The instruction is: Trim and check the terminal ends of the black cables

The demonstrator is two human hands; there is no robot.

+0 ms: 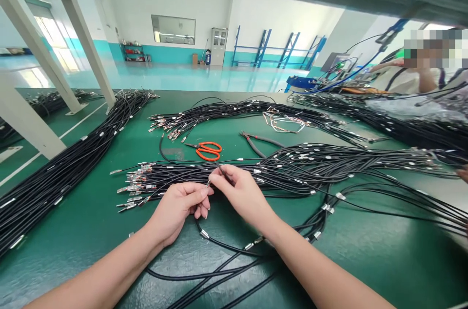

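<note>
Far left: white frame post [82, 31] stood behind the left cable bundle [86, 148], which ran diagonally over the green worktop [365, 255]. White labels along its length.

Next, the middle bundle [292, 167] lay crosswise just beyond the hands, its terminated ends [135, 184] fanned out to the left, metal tips and some orange strands showing.

Left hand [185, 202]: thumb and fingers pinched together on a thin end, too small to identify. Below it a labelled black cable [219, 243] curved down and right across the near worktop; couldn't tell whether it was the same piece.

Orange-handled scissors [204, 149] lay beyond the hands, points left, with the rear bundle [219, 110] further back.

Right hand [243, 192]: narrow grip, short dark length of cable [225, 175] between thumb and index, fingertips nearly touching the left's. Held piece sat right in front of the middle bundle.

Pliers [250, 137] were just past the right hand, nose left, handles spread. Pale wire loop [288, 131] lay against the rear bundle.

Far right: right bundle [402, 119], with another person [402, 80] behind.
</note>
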